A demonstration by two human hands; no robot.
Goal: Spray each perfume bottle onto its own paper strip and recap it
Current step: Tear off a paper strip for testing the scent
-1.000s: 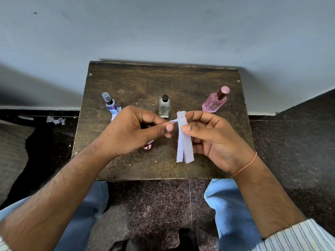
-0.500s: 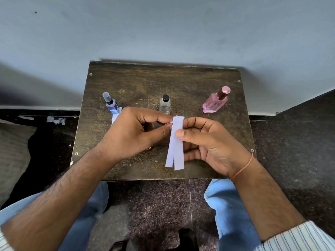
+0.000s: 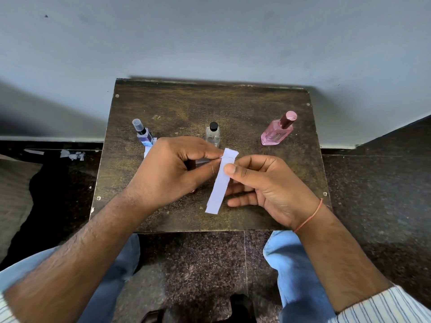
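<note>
Three capped perfume bottles stand in a row on a small dark wooden table (image 3: 233, 103): a blue one (image 3: 143, 135) at left, a clear one with a black cap (image 3: 213, 134) in the middle, a pink one (image 3: 277, 130) at right. Both hands hover over the table's front half. My right hand (image 3: 263, 190) pinches white paper strips (image 3: 220, 183) between thumb and fingers, the strips hanging downward. My left hand (image 3: 170, 169) pinches the strips' top edge. A white strip (image 3: 147, 151) lies by the blue bottle, mostly hidden behind my left hand.
The table stands against a pale wall. Dark speckled floor surrounds it, with paper scraps (image 3: 72, 155) on the floor at left. My knees in blue jeans (image 3: 293, 264) sit just under the table's front edge.
The strips have moved slightly left and lower and now hang as one neat stack instead of splayed. My left fingers have closed on their top edge.
</note>
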